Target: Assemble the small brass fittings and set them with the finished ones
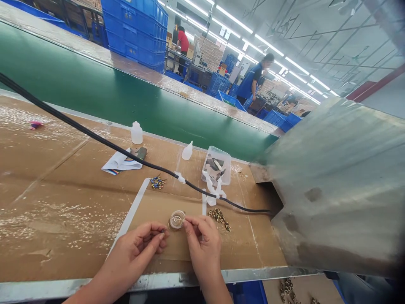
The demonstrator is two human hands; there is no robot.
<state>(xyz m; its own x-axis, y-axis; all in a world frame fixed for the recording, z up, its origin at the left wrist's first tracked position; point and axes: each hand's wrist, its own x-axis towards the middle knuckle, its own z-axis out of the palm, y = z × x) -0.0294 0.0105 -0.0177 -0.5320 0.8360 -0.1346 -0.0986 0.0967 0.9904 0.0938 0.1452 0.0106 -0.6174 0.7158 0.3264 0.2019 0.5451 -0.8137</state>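
At eleven o'clock from one round dish, one white bottle; at eight, one left hand, fingertips nearly together, hold impossible to tell. At twelve, second bottle; at four, one right hand, pinching one pale strand over the dish; at three, one brass-and-dark pile.

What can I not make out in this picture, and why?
Head view: what, if anything, the left hand pinches; its own grip hides it.
Head view: what the pale strand in the right hand is made of; too small.
Head view: where the cable ends; the metal box hides it.
Head view: the whole lower heap; bottom edge cuts it.
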